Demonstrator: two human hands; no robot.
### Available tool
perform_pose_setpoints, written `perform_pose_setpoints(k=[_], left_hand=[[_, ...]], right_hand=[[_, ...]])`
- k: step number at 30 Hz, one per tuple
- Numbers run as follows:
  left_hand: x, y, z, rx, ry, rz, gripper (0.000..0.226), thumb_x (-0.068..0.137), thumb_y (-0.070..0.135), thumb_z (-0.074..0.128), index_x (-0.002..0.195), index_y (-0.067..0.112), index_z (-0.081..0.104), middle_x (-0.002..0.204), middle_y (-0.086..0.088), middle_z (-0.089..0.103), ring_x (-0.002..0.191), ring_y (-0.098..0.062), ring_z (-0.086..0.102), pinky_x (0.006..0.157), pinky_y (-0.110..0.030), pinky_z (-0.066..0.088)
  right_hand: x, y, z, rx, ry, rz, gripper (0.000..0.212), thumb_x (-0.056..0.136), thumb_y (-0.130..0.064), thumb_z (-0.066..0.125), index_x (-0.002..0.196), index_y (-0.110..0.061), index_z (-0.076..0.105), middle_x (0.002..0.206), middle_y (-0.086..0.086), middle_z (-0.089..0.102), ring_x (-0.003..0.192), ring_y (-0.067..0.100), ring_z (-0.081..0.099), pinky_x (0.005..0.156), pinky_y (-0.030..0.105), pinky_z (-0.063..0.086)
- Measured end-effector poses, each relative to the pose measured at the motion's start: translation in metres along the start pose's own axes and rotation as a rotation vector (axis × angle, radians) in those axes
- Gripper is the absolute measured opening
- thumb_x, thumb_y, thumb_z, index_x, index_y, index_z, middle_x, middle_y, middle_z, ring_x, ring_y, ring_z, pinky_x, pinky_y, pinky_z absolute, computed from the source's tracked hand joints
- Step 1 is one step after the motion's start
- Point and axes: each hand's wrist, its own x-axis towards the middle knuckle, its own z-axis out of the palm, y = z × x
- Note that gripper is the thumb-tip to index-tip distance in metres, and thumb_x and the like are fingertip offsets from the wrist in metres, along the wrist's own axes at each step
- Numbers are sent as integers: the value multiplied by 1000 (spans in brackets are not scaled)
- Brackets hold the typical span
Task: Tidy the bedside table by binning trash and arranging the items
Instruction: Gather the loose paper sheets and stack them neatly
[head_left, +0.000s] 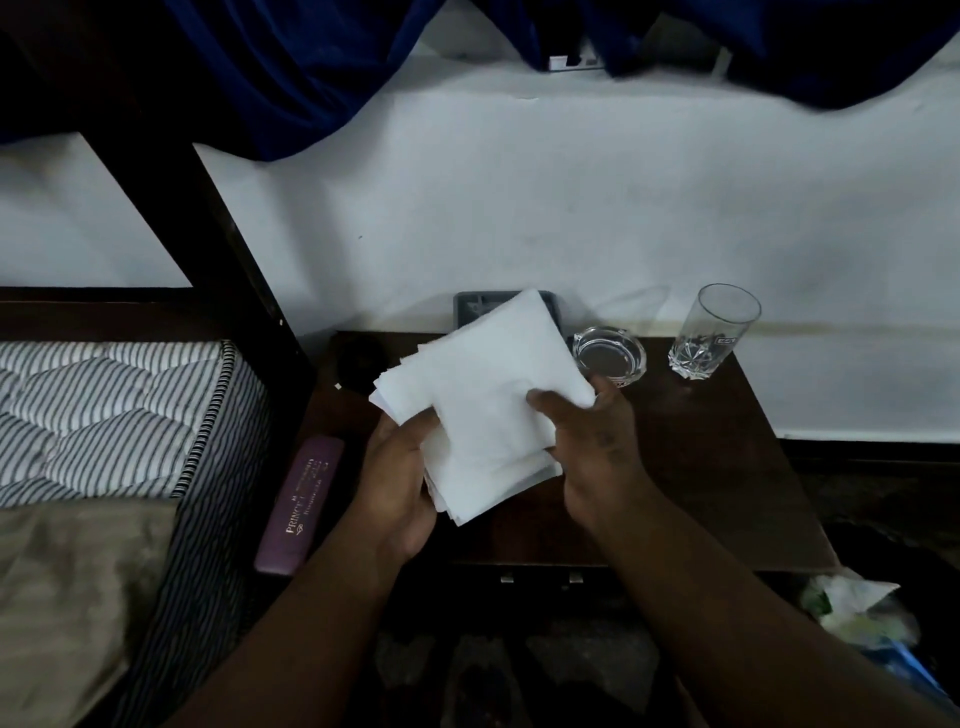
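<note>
A stack of white paper napkins (483, 395) is held above the dark wooden bedside table (727, 467). My left hand (400, 483) grips its lower left edge and my right hand (597, 447) grips its right side, thumb on top. Behind the stack, a dark tray or holder (467, 306) stands against the wall, mostly hidden. A glass ashtray (610, 356) sits to the right of the napkins, and a clear drinking glass (714, 332) stands upright near the table's back right. A purple case (301, 512) with gold lettering lies along the table's left edge.
A bed with a striped mattress (119, 410) and dark frame is at the left. A small dark round object (361, 353) sits at the table's back left. A bag holding crumpled trash (857, 618) is on the floor at the lower right. Blue curtains hang above.
</note>
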Motion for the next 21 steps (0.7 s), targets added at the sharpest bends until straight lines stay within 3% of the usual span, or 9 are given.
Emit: perform_pose_setpoints(k=[3, 5, 9, 11, 13, 16, 19, 21], left_hand=[[-2, 5, -1, -86, -9, -111, 60, 100, 56, 53, 147, 19, 56, 145, -10, 64, 133, -30, 63, 103, -50, 56], [-3, 8, -1, -81, -17, -118, 68, 96, 64, 54, 148, 20, 55, 146, -10, 63, 134, -30, 61, 108, -52, 52], [-2, 4, -1, -10, 1, -22, 53, 93, 28, 72, 142, 15, 59, 139, -14, 68, 126, -36, 66, 103, -56, 54], [-2, 3, 0, 5, 10, 14, 50, 90, 10, 71, 138, 12, 61, 134, -15, 71, 122, -37, 69, 98, -54, 58], [-4, 4, 1, 36, 7, 31, 49, 91, -2, 65, 139, 8, 59, 133, -16, 71, 123, -39, 67, 101, -57, 55], [-5, 8, 0, 78, 18, 43, 48, 94, -9, 59, 139, 7, 58, 133, -16, 70, 124, -38, 67, 107, -58, 51], [-8, 19, 0, 61, -24, 25, 49, 90, -9, 62, 136, 6, 61, 132, -16, 71, 117, -33, 71, 94, -48, 61], [-12, 25, -1, 41, -85, -23, 52, 85, -4, 66, 136, 7, 61, 131, -15, 72, 112, -31, 74, 86, -45, 63]], right_hand=[[-1, 0, 3, -82, 11, -65, 30, 80, 0, 76, 107, -9, 67, 103, 16, 76, 91, 31, 71, 85, 46, 58], [-3, 2, 3, -133, -3, -102, 26, 80, -2, 75, 102, -13, 67, 100, 12, 76, 87, 27, 70, 81, 43, 59], [-8, 5, 4, -233, -46, -175, 25, 80, -5, 75, 99, -19, 67, 98, 4, 75, 91, 22, 72, 77, 39, 59], [-9, 6, 3, -258, -66, -195, 27, 80, -6, 75, 101, -20, 67, 100, 3, 74, 93, 22, 72, 78, 38, 59], [-9, 7, 3, -280, -76, -198, 27, 78, -6, 77, 99, -21, 68, 98, 3, 75, 90, 22, 72, 75, 37, 59], [-4, 0, -1, -310, -70, -166, 33, 74, -13, 84, 102, -18, 68, 94, -1, 75, 82, 16, 72, 69, 30, 58], [13, -24, -17, -203, -72, -11, 34, 80, -26, 81, 108, -13, 65, 92, -1, 71, 83, 13, 66, 72, 28, 53], [22, -35, -31, -115, -171, 193, 37, 86, -40, 70, 115, -17, 69, 93, 2, 73, 86, 19, 63, 75, 35, 46]])
